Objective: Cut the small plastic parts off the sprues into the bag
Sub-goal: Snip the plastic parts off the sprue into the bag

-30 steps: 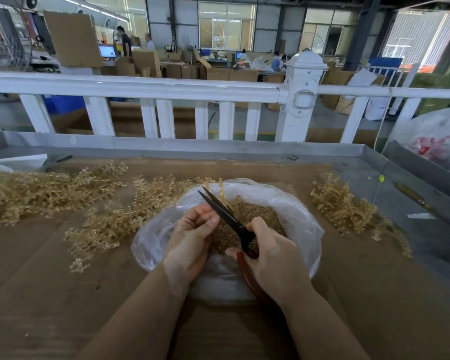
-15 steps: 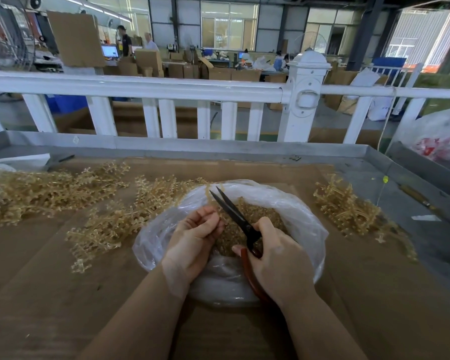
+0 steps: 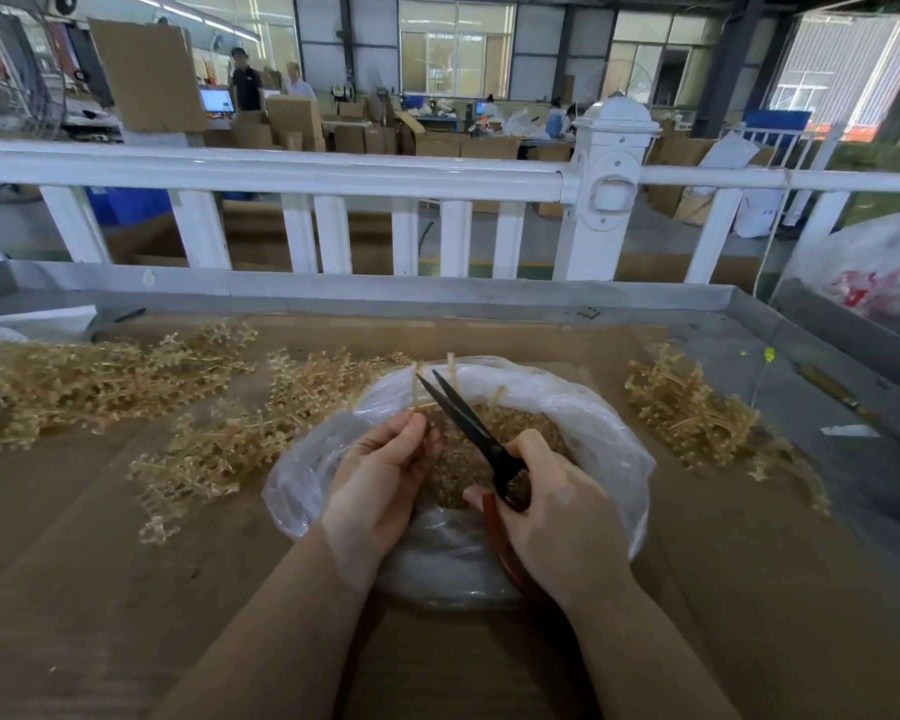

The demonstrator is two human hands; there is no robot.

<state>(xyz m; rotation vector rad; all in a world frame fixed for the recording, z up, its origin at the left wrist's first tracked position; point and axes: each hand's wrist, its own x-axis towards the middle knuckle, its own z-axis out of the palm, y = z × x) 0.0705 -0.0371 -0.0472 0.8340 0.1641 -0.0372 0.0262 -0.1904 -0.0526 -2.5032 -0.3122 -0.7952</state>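
A clear plastic bag point(image 3: 609, 439) lies open on the cardboard-covered table, holding a heap of small amber cut parts point(image 3: 520, 433). My left hand point(image 3: 380, 475) pinches a thin amber sprue point(image 3: 421, 394) over the bag's left rim. My right hand point(image 3: 557, 517) grips black scissors point(image 3: 468, 423) with red-brown handles; the blades are slightly apart and point up-left at the sprue. Piles of uncut amber sprues point(image 3: 219, 439) lie left of the bag.
More sprues are heaped at far left point(image 3: 74, 381) and right of the bag point(image 3: 697, 413). A grey metal table rim point(image 3: 385, 293) and white railing point(image 3: 333, 174) run behind. A large plastic sack point(image 3: 874, 272) sits at right.
The sprue piece in my left hand has been raised toward the bag's far rim, and the scissors tips have shifted up and right with it. The blades stay slightly apart.
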